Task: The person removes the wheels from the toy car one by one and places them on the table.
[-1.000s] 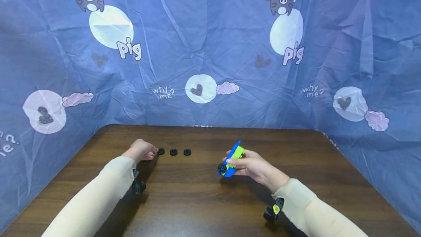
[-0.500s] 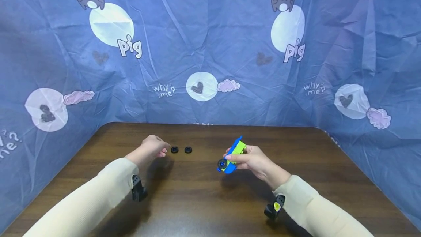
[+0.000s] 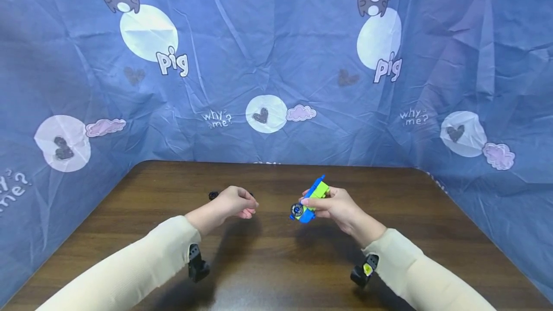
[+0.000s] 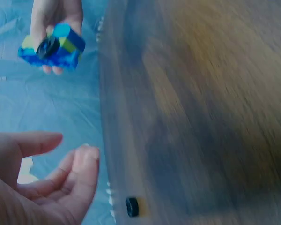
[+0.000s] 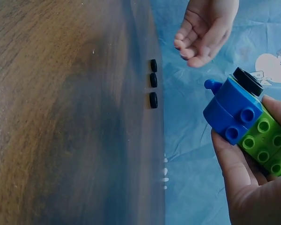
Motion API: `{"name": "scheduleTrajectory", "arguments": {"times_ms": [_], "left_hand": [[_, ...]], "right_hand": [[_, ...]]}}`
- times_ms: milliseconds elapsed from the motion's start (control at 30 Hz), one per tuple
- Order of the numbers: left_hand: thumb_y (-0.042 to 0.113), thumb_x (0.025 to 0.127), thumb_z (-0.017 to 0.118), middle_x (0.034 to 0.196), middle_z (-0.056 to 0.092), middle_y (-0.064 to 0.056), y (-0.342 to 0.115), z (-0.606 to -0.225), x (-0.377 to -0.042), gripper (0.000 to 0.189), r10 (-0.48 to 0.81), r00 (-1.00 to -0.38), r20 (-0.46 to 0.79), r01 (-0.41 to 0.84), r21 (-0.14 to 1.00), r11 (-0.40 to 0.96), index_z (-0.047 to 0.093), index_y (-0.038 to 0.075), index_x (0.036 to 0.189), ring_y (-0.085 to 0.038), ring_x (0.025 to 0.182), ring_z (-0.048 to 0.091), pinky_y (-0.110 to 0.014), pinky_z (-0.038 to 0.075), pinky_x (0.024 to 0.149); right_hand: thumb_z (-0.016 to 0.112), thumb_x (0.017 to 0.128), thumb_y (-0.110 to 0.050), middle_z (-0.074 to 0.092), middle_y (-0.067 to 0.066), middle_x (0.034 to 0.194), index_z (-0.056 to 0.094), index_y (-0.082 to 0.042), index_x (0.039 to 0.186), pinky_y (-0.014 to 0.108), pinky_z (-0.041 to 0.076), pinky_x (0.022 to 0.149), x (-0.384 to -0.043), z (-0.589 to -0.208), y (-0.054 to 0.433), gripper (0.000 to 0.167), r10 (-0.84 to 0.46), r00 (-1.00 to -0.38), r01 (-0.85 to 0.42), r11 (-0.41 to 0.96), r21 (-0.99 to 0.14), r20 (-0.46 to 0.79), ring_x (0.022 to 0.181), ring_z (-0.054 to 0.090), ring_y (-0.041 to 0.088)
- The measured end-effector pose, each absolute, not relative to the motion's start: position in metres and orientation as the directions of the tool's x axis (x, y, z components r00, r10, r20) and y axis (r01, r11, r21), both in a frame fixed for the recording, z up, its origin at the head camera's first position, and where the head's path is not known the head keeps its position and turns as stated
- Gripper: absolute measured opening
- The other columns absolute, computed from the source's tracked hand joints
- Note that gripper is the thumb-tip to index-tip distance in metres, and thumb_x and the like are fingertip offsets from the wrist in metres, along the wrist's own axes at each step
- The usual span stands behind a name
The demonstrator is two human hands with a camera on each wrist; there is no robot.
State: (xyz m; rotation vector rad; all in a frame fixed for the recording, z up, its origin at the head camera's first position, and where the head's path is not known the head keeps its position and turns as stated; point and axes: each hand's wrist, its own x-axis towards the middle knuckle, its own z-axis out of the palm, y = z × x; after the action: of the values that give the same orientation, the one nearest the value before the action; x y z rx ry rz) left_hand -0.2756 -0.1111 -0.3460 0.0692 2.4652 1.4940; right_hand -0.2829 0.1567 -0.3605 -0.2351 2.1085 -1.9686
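Observation:
My right hand [image 3: 341,208] grips a toy car [image 3: 318,191] built of blue and lime green blocks, held above the table with its blue end tilted down. A black wheel [image 5: 247,82] sits on the side of that blue end, and round studs show in the right wrist view. To the left of the car is my left hand [image 3: 233,203]. Its thumb and fingers stand apart with nothing between them in the left wrist view. Three loose black wheels [image 5: 153,100] lie in a row on the table; in the head view my left hand partly hides this row.
The brown wooden table [image 3: 276,263] has rounded far corners. Behind it and at both sides hangs a blue cloth [image 3: 276,52] printed with pigs, hearts and clouds. A dark camera is strapped to each wrist, below the cream sleeves [image 3: 142,253].
My left hand has moved right from the left end of the wheel row, passing in front of the wheels toward the toy car. The right hand has shifted slightly up and right with the car.

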Motion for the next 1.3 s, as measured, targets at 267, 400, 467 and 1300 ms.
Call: {"name": "scheduleTrajectory", "arguments": {"times_ms": [267,400,467,1300], "left_hand": [[0.014,0.092,0.066,0.087,0.068,-0.016,-0.088,-0.347,-0.267,0.020,0.381,-0.925,-0.009,0.159,0.899,0.409,0.063,-0.004,0.101,-0.012,0.069,0.065,-0.039,0.059,0.076],[0.024,0.094,0.065,0.080,0.067,-0.011,-0.077,-0.348,-0.264,0.023,0.459,-0.887,0.056,0.287,0.845,0.451,0.062,0.001,0.094,-0.016,0.069,0.066,-0.042,0.059,0.074],[0.028,0.095,0.063,0.075,0.065,-0.005,-0.072,-0.347,-0.264,0.024,0.493,-0.867,0.078,0.344,0.808,0.478,0.061,0.004,0.090,-0.021,0.068,0.066,-0.040,0.059,0.070],[0.027,0.096,0.061,0.056,0.050,0.004,-0.059,-0.347,-0.268,0.029,0.616,-0.746,0.252,0.628,0.573,0.526,0.049,0.011,0.074,-0.005,0.048,0.052,-0.020,0.039,0.047]], "right_hand": [[0.075,0.083,-0.011,0.074,0.005,0.098,0.057,0.011,0.123,0.032,0.059,0.082,-0.283,-0.357,0.153,0.049,-0.259,-0.964,0.054,0.043,-0.998,-0.063,0.087,0.070,0.013],[0.076,0.084,-0.013,0.074,0.006,0.098,0.056,0.011,0.124,0.033,0.059,0.082,-0.284,-0.358,0.151,0.051,-0.253,-0.965,0.057,0.063,-0.996,-0.071,0.087,0.070,0.013],[0.076,0.084,-0.015,0.073,0.005,0.097,0.056,0.010,0.124,0.032,0.059,0.082,-0.284,-0.358,0.151,0.051,-0.253,-0.965,0.058,0.076,-0.995,-0.076,0.087,0.070,0.013],[0.077,0.082,-0.016,0.072,0.001,0.086,0.063,0.005,0.115,0.029,0.060,0.071,-0.283,-0.354,0.146,0.042,-0.227,-0.968,0.087,0.098,-0.991,-0.108,0.077,0.070,0.014]]}}
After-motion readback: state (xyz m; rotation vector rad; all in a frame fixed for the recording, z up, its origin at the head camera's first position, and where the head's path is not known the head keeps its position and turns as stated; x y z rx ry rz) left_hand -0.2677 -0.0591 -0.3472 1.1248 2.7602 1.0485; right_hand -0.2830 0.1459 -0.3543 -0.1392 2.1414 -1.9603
